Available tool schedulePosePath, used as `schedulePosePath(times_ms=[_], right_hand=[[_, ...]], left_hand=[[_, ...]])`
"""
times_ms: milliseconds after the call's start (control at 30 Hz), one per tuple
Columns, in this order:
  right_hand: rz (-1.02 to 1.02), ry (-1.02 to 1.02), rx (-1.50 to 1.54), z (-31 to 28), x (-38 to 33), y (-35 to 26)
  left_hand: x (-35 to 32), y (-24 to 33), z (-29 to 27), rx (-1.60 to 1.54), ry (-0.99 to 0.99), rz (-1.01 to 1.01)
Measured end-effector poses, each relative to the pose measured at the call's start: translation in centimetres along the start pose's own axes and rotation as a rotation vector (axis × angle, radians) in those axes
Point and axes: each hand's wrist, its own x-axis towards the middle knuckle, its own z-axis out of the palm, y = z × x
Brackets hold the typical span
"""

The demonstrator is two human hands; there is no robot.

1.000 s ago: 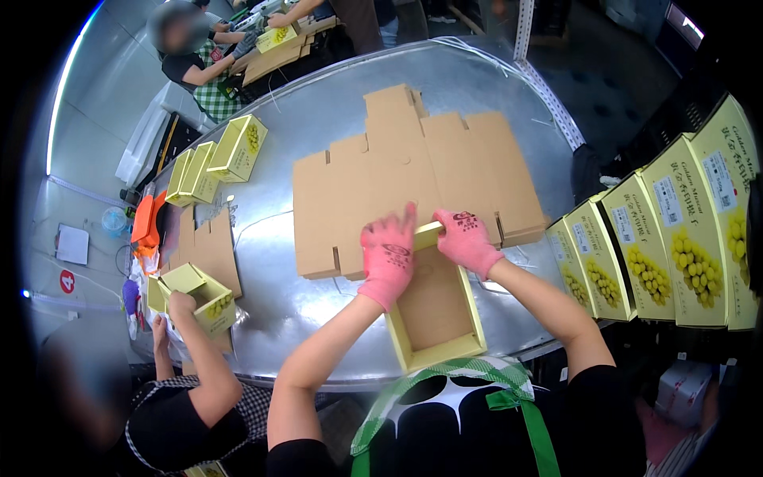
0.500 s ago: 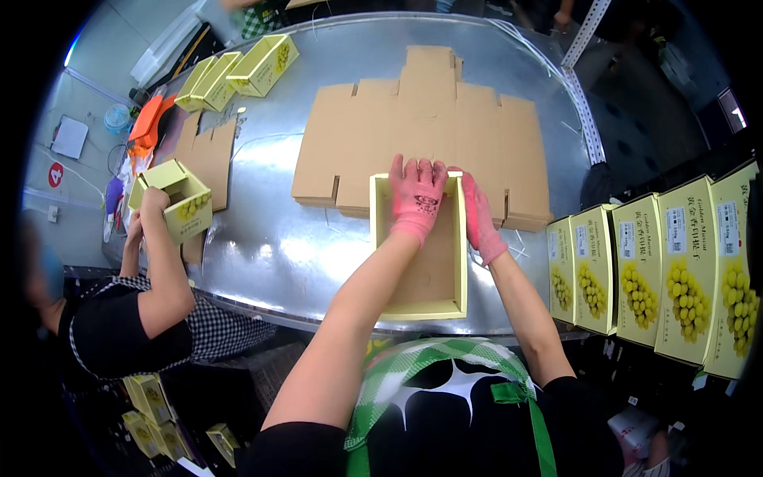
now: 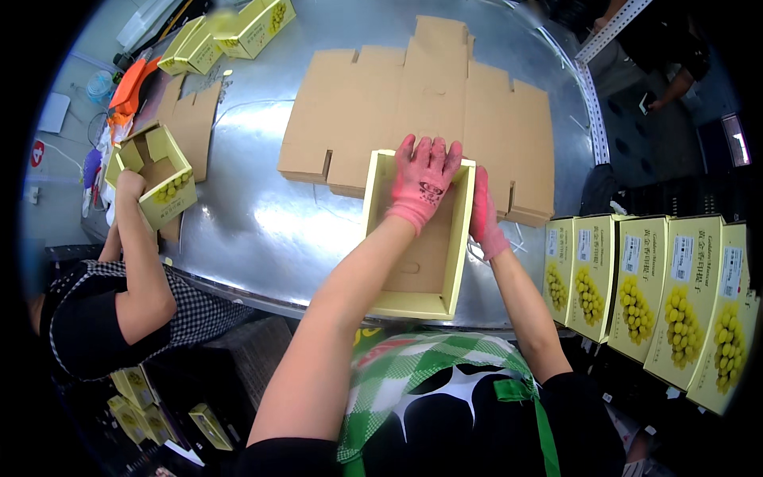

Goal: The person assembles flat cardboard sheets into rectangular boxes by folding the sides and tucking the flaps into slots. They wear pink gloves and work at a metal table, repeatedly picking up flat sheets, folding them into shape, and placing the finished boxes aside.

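A pale yellow open-topped cardboard box (image 3: 459, 262) with a bare brown bottom sits in front of me on the metal table, close to its near edge. My left hand (image 3: 422, 184), in a pink glove, reaches across the inside to the far right corner. Its fingers lie over the far wall, and the thumb is hidden. Against the outside of the right wall, near the same corner, my right hand (image 3: 486, 215) in a matching glove grips the box; some of its fingers are out of sight. Beyond the box lies a stack of flat brown cardboard blanks (image 3: 381, 103), partly behind my hands.
Yellow boxes printed with grapes (image 3: 636, 294) stand in a row at the right. At the left a co-worker's hand (image 3: 131, 184) holds a similar open box (image 3: 168, 197). More open boxes (image 3: 250, 32) stand at the far left. A perforated metal post (image 3: 590, 103) rises at the far right.
The box has turned slightly, its near end shifting left. My left fingers are stretched further over the far wall. The co-worker's box has tipped to show more of its inside. The whole view has shifted.
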Motion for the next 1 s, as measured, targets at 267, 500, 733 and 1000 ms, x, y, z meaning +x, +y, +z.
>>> schedulePosePath(times_ms=[267,500,733,1000], right_hand=[[-0.183,0.080,-0.205,0.5,0.6,2.5],[-0.171,0.111,-0.221,0.8,0.8,3.6],[-0.011,0.130,0.091,0.0,0.5,5.3],[-0.129,0.147,-0.140,0.1,0.4,6.1]], left_hand=[[0.1,0.0,0.5,0.004,0.094,-0.012],[0.2,-0.1,0.4,-0.015,0.104,-0.028],[0.1,-0.3,1.5,-0.041,0.260,0.011],[0.0,0.2,1.9,-0.019,0.309,-0.014]])
